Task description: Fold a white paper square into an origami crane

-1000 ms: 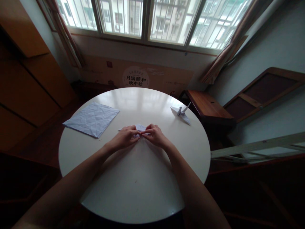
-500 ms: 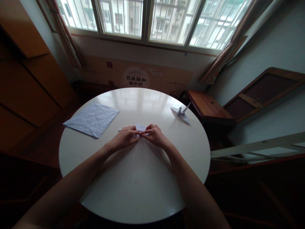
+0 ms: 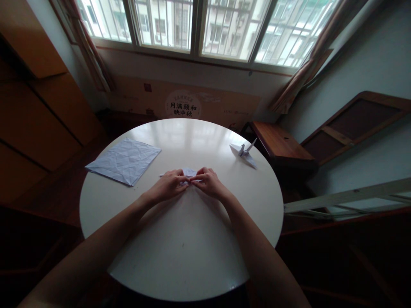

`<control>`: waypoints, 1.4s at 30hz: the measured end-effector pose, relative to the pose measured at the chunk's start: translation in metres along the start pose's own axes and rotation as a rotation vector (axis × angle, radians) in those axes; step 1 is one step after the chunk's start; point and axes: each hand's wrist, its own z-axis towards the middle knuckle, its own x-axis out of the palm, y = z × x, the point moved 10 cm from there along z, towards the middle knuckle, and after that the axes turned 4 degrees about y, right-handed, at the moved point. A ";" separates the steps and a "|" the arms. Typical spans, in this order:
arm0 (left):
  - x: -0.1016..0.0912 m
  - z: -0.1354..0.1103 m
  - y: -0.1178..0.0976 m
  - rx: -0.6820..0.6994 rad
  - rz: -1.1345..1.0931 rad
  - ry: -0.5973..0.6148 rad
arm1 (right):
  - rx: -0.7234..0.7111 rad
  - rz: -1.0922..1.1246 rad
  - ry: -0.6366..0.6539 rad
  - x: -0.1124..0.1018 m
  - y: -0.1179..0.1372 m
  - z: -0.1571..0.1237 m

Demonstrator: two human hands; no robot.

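A small piece of folded white paper [image 3: 189, 172] is at the middle of the round white table [image 3: 183, 239]. From its left side my left hand [image 3: 171, 184] grips it, fingers closed. On the other side my right hand [image 3: 208, 182] pinches the same paper, and the fingertips of both hands nearly meet at its near edge. Much of the paper is hidden behind my fingers, so its exact folded shape cannot be made out.
Creased white paper sheets [image 3: 125, 160] lie at the table's left. A folded paper crane [image 3: 244, 152] stands near the right rim. Beyond the table are a wooden bench [image 3: 279, 141] on the right and a printed cardboard panel [image 3: 218, 96] under the window.
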 end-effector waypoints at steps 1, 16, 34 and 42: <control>0.000 0.000 0.000 -0.001 0.003 0.001 | -0.001 0.001 0.000 0.000 0.000 0.000; -0.001 0.000 -0.002 0.007 0.000 -0.002 | 0.001 -0.032 0.002 0.001 -0.001 0.000; 0.000 0.000 0.000 -0.002 -0.001 0.005 | 0.004 -0.033 0.012 0.001 -0.001 0.000; 0.000 0.000 0.001 0.008 -0.014 -0.005 | 0.000 -0.030 0.010 0.002 -0.002 0.001</control>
